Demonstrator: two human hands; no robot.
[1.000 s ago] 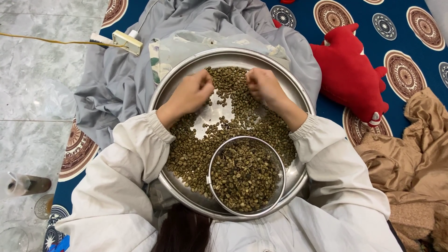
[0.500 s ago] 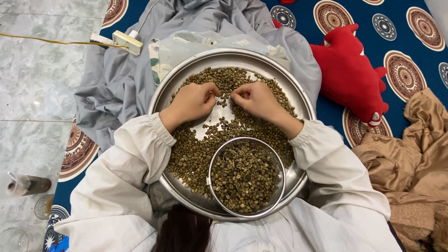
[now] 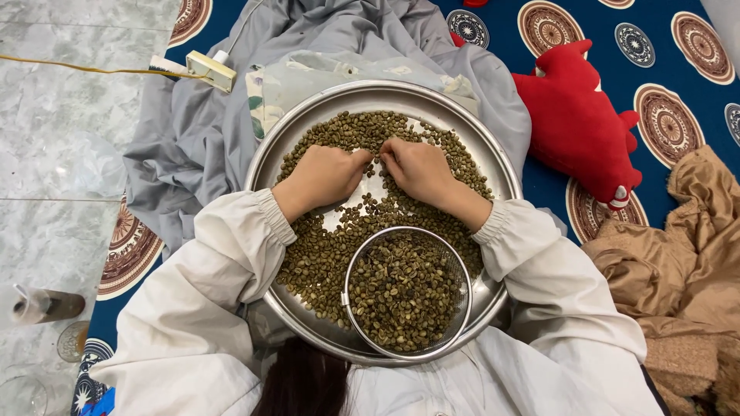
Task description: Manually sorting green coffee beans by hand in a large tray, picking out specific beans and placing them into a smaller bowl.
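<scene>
A large round steel tray point(image 3: 287, 146) rests on my lap, covered with greenish raw coffee beans point(image 3: 316, 262). A small round wire sieve point(image 3: 406, 291) full of the same beans sits in the tray's near part. My left hand point(image 3: 327, 174) and my right hand point(image 3: 416, 168) lie side by side on the beans in the tray's middle, fingers curled down and fingertips almost meeting. Whether they hold any beans is hidden under the fingers. A bare shiny patch of tray point(image 3: 362, 191) shows just below the hands.
Grey cloth point(image 3: 193, 131) lies under the tray. A red plush toy point(image 3: 578, 115) and a brown blanket point(image 3: 678, 254) lie at right on a blue patterned rug point(image 3: 671, 46). A small yellow box with a cord point(image 3: 210, 69), a bottle point(image 3: 42, 306) and glasses sit left on the marble floor.
Both hands have drawn back from the tray's far part toward me and closer together, dragging beans along. More beans show beyond the hands. The sieve has not moved.
</scene>
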